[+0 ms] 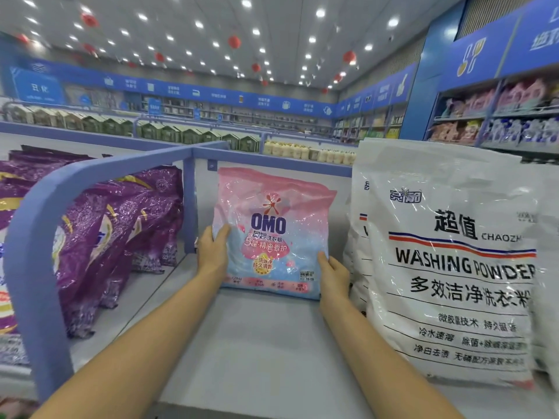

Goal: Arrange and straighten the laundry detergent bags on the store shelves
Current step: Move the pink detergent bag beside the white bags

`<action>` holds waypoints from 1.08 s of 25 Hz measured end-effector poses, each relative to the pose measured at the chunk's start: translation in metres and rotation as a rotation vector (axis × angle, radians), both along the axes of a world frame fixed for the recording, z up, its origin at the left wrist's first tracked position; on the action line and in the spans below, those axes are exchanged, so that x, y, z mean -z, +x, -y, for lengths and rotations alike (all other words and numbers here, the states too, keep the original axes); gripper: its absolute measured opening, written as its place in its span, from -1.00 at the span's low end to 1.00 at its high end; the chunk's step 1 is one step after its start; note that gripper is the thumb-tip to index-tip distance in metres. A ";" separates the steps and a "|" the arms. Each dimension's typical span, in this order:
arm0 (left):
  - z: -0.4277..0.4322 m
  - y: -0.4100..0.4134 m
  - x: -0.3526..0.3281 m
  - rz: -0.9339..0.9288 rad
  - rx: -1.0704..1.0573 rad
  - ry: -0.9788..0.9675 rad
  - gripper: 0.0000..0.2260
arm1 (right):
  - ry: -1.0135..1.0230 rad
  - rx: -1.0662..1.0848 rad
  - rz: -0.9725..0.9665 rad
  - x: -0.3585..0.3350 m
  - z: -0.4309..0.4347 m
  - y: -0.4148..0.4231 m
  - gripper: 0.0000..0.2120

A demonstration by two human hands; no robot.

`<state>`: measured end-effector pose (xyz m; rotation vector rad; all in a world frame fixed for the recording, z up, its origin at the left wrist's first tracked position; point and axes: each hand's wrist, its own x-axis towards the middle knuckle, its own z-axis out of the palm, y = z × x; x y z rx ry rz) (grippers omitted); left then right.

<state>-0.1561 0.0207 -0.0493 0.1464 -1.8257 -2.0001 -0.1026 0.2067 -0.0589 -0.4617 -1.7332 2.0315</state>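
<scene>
Far left: purple bags [121, 231] stand in a row, leaning, in the bay left of the blue divider [39, 225]. Some tops sag forward.

The divider rail curves up from the front edge and runs back to a post just left of the left hand.

Middle bay, grey shelf [257, 343]: one pink-and-blue OMO bag [272, 231] stands upright near the back, with its base on the shelf and its face to the camera. Its top right corner sits a bit lower than the left.

Left hand [213, 252]: on the OMO bag's left edge at mid height, with the thumb curled over the front and the fingers out of sight behind. It is clamped on the bag. The hand sits between the divider post and the bag.

Right hand [332, 276]: on the bag's lower right edge, lower than the left hand, with the thumb on the front face and the fingers wrapped around the side. It also grips the bag. The bag sits squarely between the two hands, with both arms stretched out over the bare front of the shelf.

Right: big white bags [447, 267] printed WASHING POWDER stand upright, and the front one is much nearer the camera than the OMO bag. The right hand is just beside them. Cannot tell if it touches them.

Background: green boxes [169, 133] and pale bottles [302, 151] sit on the next aisle. Stocked wall shelves [499, 122] are at far right.
</scene>
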 end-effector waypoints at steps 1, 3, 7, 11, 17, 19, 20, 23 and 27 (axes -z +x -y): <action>0.002 0.000 0.002 0.004 0.008 -0.052 -0.86 | 0.047 -0.009 -0.015 0.000 0.000 0.003 -0.87; 0.007 0.003 0.005 0.023 0.017 -0.141 -0.78 | 0.124 -0.054 -0.056 -0.001 -0.002 0.008 -0.73; 0.015 0.023 0.004 0.038 -0.059 -0.360 -0.53 | 0.477 -0.065 -0.160 -0.012 -0.002 0.029 -0.47; 0.022 0.063 -0.003 0.011 -0.103 -0.741 -0.43 | 0.910 -0.113 -0.194 -0.018 -0.001 0.048 -0.57; 0.045 0.150 -0.012 -0.058 0.179 -1.192 -0.49 | 1.383 -0.252 -0.113 -0.025 0.014 0.095 -0.56; 0.057 0.184 -0.013 -0.100 0.290 -1.208 -0.51 | 1.320 -0.271 -0.161 -0.024 0.031 0.115 -0.59; 0.065 0.200 -0.014 -0.122 0.324 -1.201 -0.52 | 1.286 -0.270 -0.205 -0.024 0.041 0.124 -0.62; 0.100 0.247 -0.018 -0.183 0.311 -1.193 -0.54 | 1.238 -0.253 -0.341 -0.031 0.088 0.154 -0.69; 0.181 0.301 -0.009 -0.155 0.243 -1.254 -0.56 | 1.236 -0.282 -0.424 -0.030 0.170 0.196 -0.70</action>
